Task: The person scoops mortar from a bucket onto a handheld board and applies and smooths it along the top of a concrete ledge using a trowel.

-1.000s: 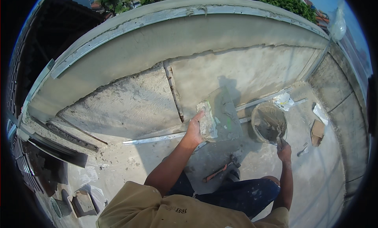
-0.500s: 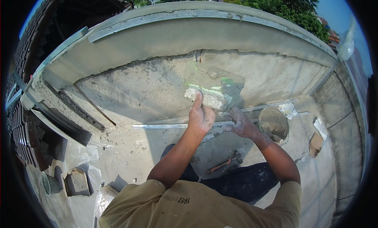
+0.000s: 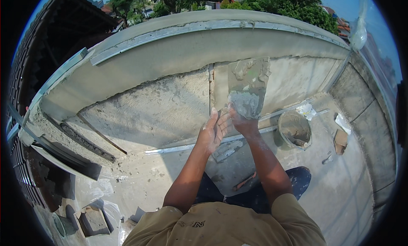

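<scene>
My right hand [image 3: 244, 122] grips a plastering float [image 3: 253, 82] by its mortar-caked handle. The float is a flat rectangular board, held up in front of the wall, with wet grey mortar smeared over its upper part. Beside it, my left hand [image 3: 211, 131] is open, dusty with cement, its fingers apart and nothing in it. Its fingertips are close to the right hand; whether they touch, I cannot tell. Behind both hands, the wall [image 3: 157, 99] has a rough recessed panel on the left and a smoother one on the right.
A bucket [image 3: 310, 135] with mortar stands right of my hands. A metal straightedge [image 3: 182, 148] lies along the wall's foot. Near my legs is a hammer-like tool [image 3: 245, 182]. Brown cardboard [image 3: 341, 142] lies at right; a box [image 3: 76, 218] sits at lower left. A metal strip [image 3: 170, 33] edges the wall top.
The float has passed from my left hand to my right and turned from lying crosswise to upright, shifting right. My left hand has let go and opened.
</scene>
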{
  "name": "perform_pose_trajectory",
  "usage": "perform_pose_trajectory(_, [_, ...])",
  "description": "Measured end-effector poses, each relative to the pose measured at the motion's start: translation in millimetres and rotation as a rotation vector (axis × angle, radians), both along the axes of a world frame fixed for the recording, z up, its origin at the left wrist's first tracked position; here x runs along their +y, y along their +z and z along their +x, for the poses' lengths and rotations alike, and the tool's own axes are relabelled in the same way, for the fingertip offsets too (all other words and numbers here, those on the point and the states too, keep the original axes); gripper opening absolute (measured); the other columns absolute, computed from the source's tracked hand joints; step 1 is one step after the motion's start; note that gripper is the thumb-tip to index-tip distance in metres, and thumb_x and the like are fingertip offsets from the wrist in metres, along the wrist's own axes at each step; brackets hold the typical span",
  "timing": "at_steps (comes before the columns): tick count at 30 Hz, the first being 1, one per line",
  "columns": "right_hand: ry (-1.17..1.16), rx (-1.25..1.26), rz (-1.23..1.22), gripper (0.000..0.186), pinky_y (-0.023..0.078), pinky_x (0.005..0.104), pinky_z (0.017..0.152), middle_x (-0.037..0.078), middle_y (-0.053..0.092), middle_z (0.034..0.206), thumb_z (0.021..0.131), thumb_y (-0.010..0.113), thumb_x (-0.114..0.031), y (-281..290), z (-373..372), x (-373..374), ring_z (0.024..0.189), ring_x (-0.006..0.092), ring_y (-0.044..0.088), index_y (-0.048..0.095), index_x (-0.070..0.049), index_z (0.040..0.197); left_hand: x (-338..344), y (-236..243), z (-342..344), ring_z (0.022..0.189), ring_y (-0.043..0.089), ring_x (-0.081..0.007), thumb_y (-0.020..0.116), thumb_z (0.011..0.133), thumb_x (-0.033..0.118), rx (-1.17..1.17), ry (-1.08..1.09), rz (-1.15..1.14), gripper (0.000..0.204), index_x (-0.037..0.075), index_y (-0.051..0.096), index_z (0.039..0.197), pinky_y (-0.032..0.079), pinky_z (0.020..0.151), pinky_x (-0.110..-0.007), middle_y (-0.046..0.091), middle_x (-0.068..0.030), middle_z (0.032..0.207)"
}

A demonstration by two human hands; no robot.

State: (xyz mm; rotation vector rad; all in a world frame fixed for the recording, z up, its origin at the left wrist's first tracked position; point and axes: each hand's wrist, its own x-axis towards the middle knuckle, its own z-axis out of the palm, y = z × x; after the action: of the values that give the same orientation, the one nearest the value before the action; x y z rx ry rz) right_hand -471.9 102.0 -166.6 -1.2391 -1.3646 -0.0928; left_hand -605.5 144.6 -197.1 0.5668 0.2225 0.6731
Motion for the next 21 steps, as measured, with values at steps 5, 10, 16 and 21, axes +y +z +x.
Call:
perform_pose_trajectory(5, [-0.432,-0.741,0.021,0.068,0.032,0.0439,0.098,0.011,0.047,0.138,0.068,0.065,-0.009,87,36,35,0.129,0.0273,0.041,0.047,-0.011,0.134,12,-36,-46,0.091,0.061,-0.0214,0.049,0.095,0.039,0.302,0.137,0.002,0.043,0.007,0.049,0.123,0.051,0.079,-0.034,0.062,-0.0102,0.104])
perform_pose_trajectory(10, [-0.553,-0.91,-0.121,0.082,0.028,0.0443,0.1,0.005,0.042,0.143,0.059,0.064,-0.006,93,60,68,0.133,0.0249,0.035,0.042,-0.016,0.138,11,-58,-69,0.084,0.064,-0.0183,0.054,0.094,0.035,0.301,0.2,-0.104,0.04,0.006,0.051,0.121,0.052,0.068,-0.029,0.065,-0.0095,0.1])
perform_pose_trajectory(16, [-0.615,-0.819,-0.092,0.076,0.028,0.0497,0.098,0.005,0.038,0.146,0.068,0.059,-0.004,95,72,83,0.135,0.0255,0.032,0.039,-0.017,0.14,18,-78,-88,0.087,0.061,-0.0201,0.052,0.093,0.032,0.408,0.233,-0.106,0.039,0.007,0.049,0.124,0.051,0.071,-0.031,0.06,-0.0086,0.1])
perform_pose_trajectory(21, [-0.641,-0.862,-0.125,0.073,0.03,0.05,0.096,0.004,0.035,0.148,0.075,0.055,-0.004,89,75,90,0.137,0.0263,0.03,0.034,-0.019,0.143,18,-88,-80,0.087,0.061,-0.0202,0.053,0.093,0.029,0.395,0.199,-0.119,0.036,0.006,0.05,0.12,0.051,0.071,-0.031,0.06,-0.0094,0.101])
